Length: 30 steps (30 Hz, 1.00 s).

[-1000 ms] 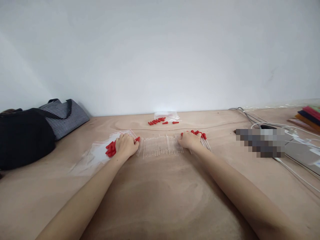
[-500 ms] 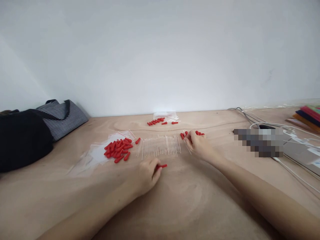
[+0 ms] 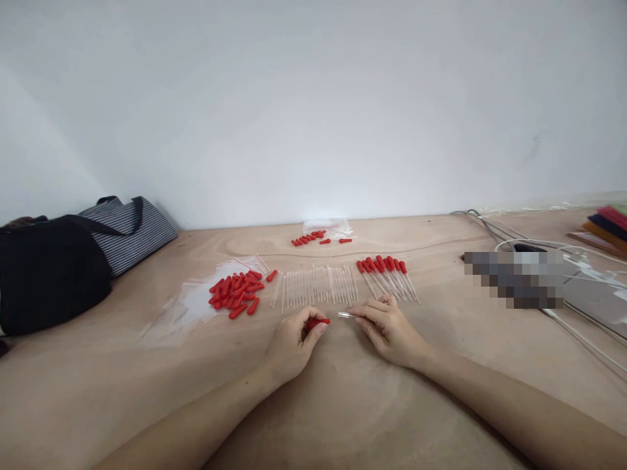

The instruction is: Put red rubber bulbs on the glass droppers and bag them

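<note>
My left hand [image 3: 292, 343] pinches a red rubber dropper bulb [image 3: 319, 322], its narrow neck pointing right. Facing it across a small gap, my right hand [image 3: 389, 331] grips a clear glass dropper tube [image 3: 344, 314]; the rest of that tube is hidden by the fingers. Just beyond both hands lies a row of bare glass tubes [image 3: 313, 286]. To the right of this row are several assembled droppers [image 3: 389, 277], with red bulbs on their far ends. A heap of loose red bulbs [image 3: 235, 294] rests left of the row, on clear plastic bags [image 3: 193, 300].
Near the wall, more red bulbs [image 3: 306, 239] and thin white pieces lie by a plastic bag [image 3: 323, 225]. A black and striped bag [image 3: 53, 267] stands at the left. Cables [image 3: 582, 333], a laptop [image 3: 597, 297] and coloured cloths [image 3: 612, 225] occupy the right side.
My right hand has moved left and nearer to me from the assembled droppers, bringing a glass tube close to the bulb. My left hand stays almost in place with the bulb.
</note>
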Tool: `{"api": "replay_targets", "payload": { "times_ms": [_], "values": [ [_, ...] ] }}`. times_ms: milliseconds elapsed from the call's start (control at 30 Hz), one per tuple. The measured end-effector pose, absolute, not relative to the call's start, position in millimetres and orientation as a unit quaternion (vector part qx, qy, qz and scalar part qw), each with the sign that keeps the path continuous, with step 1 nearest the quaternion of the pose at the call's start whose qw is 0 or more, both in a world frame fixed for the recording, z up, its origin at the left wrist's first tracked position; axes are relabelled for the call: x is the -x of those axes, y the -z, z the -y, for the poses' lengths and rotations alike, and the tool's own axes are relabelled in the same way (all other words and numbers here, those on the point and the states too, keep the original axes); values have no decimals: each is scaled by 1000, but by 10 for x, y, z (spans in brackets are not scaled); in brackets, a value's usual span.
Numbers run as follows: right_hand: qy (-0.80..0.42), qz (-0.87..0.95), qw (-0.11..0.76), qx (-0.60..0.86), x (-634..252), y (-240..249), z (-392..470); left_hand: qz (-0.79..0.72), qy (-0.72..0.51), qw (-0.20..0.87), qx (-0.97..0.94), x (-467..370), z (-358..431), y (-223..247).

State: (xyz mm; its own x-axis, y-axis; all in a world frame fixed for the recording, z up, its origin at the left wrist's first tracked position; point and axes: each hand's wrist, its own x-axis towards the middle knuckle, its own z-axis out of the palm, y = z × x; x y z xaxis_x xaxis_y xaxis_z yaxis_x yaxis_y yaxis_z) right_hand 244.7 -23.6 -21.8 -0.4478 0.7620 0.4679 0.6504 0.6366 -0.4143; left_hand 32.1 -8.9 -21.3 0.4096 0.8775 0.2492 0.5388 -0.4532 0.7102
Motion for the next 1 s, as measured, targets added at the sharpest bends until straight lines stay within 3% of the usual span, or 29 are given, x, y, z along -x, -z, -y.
{"api": "replay_targets", "payload": {
  "times_ms": [1000],
  "values": [
    [-115, 831, 382, 388, -2259, 258, 323, -426, -383, 368, -732, -311, 76, 376]
  ]
}}
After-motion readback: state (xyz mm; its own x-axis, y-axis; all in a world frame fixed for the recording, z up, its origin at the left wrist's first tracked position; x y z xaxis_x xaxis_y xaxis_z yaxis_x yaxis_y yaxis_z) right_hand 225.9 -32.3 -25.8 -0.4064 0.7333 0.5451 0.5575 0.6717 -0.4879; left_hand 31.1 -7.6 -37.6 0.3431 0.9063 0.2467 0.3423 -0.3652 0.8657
